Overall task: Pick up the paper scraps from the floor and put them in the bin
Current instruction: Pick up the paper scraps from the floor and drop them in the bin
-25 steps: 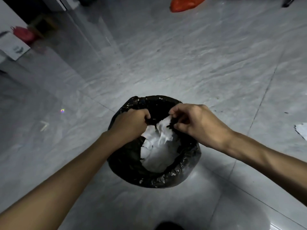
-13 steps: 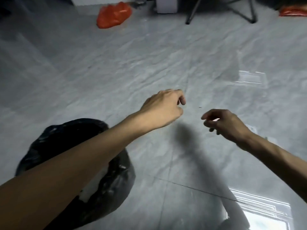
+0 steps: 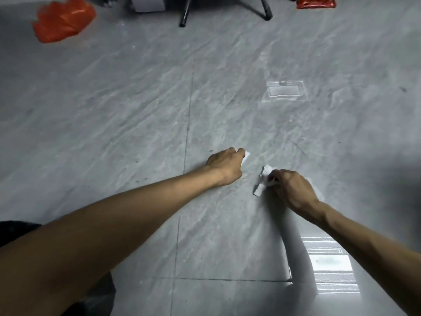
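Both of my hands are down at the grey tiled floor. My left hand [image 3: 224,165] is closed around a small white paper scrap [image 3: 247,154], whose corner sticks out past the fingers. My right hand [image 3: 290,189] pinches a longer white paper scrap [image 3: 260,182] that hangs below the fingertips, close to the floor. The bin with its black liner [image 3: 13,230] shows only as a dark edge at the far left, mostly hidden behind my left forearm.
An orange plastic bag [image 3: 62,20] lies at the top left. Black metal stand legs [image 3: 184,15] and a white box [image 3: 148,3] are at the top centre, with an orange-red packet [image 3: 315,3] at the top right. Window reflections shine on the glossy tiles.
My hands left the bin, where they pressed paper in, and reached out over the floor to the right. Each hand now has hold of a scrap. The view has swung away from the bin.
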Motion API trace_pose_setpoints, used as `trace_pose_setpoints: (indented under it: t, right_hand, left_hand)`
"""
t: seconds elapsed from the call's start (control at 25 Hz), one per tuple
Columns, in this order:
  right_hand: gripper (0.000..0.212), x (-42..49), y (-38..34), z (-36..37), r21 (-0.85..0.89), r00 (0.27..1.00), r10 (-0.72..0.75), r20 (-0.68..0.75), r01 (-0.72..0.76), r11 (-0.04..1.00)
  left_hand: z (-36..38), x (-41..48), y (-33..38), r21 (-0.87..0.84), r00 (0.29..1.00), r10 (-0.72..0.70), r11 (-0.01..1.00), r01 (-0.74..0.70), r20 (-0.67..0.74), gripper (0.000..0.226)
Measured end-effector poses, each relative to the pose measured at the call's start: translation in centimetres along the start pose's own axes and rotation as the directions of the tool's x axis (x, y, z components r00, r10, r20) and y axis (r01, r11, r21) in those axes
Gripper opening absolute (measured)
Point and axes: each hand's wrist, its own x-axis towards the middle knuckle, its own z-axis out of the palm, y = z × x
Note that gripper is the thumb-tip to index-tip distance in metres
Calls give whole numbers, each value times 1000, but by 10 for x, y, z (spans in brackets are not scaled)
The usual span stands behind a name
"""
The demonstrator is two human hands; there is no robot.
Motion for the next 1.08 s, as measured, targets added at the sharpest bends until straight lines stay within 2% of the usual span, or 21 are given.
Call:
trace_pose_setpoints:
  t: [0.08,0.16,0.2,0.32,0.4,0.52,0.64,0.68,0.76,0.84,0.96,1.08]
  right_hand:
    - [23,-1,9,-14,171,986,42,-161,-14,985]
    - [23,-5,26,-35,326,918,203,-339,-88,941]
    - [23,-10,38,-42,358,893,269,-361,-134,924]
    - [31,-27,66,-32,271,914,339,-224,-276,922]
    - [33,-35,70,-12,232,920,347,-180,-303,924]
    - [29,-32,68,2,133,934,315,-172,-295,946]
    - [13,-28,47,3,51,971,209,-112,-205,977]
    - [6,-29,35,3,99,979,177,-100,-167,981]
    - [12,-28,-1,1,224,990,120,-73,-101,969]
    - [13,-27,-43,-8,427,994,111,-13,-94,899]
    - [14,-33,-111,-30,754,994,39,98,-100,649]
    - [5,-42,-183,-47,809,980,-96,174,-86,582]
  left_hand:
    - [22,16,2,52,999,-35,998,37,-33,43]
    - [38,25,-1,43,994,-57,997,62,-94,35]
    - [44,27,-2,34,990,-52,998,57,-132,30]
    - [51,29,-4,115,982,36,993,-14,-188,22]
    - [51,26,-4,170,977,95,984,-62,-191,21]
    - [40,18,2,0,972,76,997,-78,-223,15]
    - [11,-6,9,-193,965,94,971,-143,-245,10]
    - [-2,-18,9,-226,955,125,956,-189,-269,8]
    - [-31,-44,7,-253,931,174,931,-262,-322,6]
    - [-58,-72,-3,-300,924,153,916,-266,-351,7]
    - [-94,-131,-37,-317,929,56,931,-182,-367,11]
    - [-116,-205,-84,-301,903,-82,952,-55,-423,9]
